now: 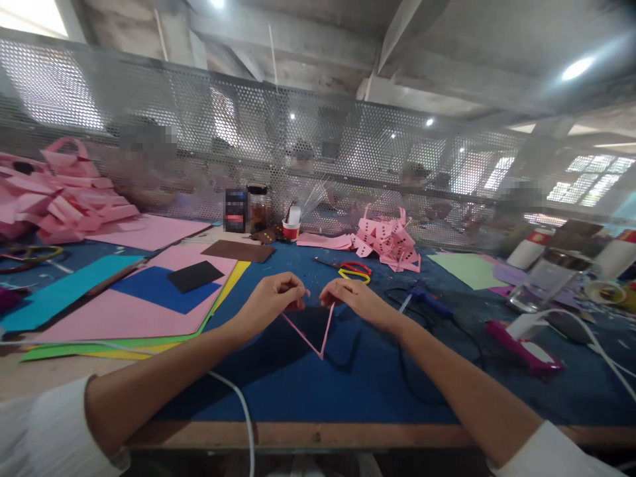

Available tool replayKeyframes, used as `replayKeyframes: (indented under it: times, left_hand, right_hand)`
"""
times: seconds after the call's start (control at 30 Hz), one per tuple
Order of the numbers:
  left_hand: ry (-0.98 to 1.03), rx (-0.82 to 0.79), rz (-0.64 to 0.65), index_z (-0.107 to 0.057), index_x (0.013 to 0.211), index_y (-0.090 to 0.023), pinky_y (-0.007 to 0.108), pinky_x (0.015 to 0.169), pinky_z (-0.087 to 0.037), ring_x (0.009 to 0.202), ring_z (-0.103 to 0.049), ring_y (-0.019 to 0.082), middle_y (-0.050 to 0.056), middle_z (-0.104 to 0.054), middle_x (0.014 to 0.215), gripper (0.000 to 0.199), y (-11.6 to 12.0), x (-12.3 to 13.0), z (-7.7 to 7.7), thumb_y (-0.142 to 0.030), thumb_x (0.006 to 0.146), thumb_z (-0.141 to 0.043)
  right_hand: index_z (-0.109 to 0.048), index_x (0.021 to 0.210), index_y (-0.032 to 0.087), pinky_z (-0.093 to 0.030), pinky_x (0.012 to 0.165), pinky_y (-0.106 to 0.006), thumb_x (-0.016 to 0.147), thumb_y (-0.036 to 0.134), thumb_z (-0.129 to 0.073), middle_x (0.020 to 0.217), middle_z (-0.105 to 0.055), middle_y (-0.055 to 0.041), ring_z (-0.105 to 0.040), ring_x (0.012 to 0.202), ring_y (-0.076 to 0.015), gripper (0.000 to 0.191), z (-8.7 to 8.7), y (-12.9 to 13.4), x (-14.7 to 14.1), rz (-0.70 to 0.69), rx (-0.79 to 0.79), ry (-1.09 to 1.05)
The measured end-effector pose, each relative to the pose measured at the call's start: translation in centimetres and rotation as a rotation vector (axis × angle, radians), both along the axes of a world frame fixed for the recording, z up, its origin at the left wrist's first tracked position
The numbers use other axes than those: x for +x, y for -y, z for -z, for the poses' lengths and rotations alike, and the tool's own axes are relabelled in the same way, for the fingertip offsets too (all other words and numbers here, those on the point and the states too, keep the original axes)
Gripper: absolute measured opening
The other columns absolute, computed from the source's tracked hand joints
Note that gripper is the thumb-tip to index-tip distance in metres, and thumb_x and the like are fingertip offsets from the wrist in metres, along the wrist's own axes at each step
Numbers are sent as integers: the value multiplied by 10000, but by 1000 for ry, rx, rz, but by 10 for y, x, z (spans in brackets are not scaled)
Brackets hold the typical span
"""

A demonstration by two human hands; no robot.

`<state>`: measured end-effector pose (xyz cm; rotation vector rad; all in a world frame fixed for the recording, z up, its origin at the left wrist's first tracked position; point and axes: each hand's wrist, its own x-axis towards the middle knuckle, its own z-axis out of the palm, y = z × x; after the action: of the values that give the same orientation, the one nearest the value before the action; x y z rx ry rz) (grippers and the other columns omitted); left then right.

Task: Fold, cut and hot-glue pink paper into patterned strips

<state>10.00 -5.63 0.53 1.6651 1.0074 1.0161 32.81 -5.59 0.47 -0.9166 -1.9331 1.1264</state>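
A narrow pink strip [322, 344], bent into a V with its point downward, hangs between my two hands over the blue mat. My left hand [285, 291] pinches one upper end of it, fingers closed. The other upper end is in the closed fingers of my right hand [345, 293]. Scissors with red and yellow handles [355, 270] lie just beyond my right hand. Farther back is a heap of dotted pink paper pieces [387, 240].
Coloured sheets [149, 311] are stacked at left, below a pink paper pile [64, 192]. A blue glue gun [430, 299] with its cable, a magenta object [524, 348] and a glass jar [546, 278] stand or lie at right. A mesh partition [338, 132] rises behind.
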Motion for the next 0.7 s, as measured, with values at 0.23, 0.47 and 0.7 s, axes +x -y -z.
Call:
replayKeyframes:
  times: [0.23,0.47,0.7]
  left_hand:
    - [-4,-6,-34,-652,809,-171,271,611,-489,605,-632,152,9,-688,641,256,-10,-8,-1,-427,801,-665]
    - [-37,-6,-55,-645,815,-177,267,602,-500,596,-642,152,15,-707,661,230,-11,-10,-1,-407,806,-654]
    - [-90,13,-64,-680,851,-176,285,651,-525,662,-678,175,37,-737,732,266,-15,-12,0,-427,843,-592]
  right_hand:
    - [-706,1002,164,-552,788,-283,950,597,-542,923,-727,-57,-687,811,-150,466,-12,2,10,-124,-118,49]
    - [-717,1021,161,-536,765,-266,858,505,-717,897,-720,-42,-674,790,-139,380,-15,15,8,-161,-188,53]
    - [-734,968,151,-515,767,-273,832,450,-751,797,-701,-21,-654,750,-140,329,-4,20,9,-82,-192,41]
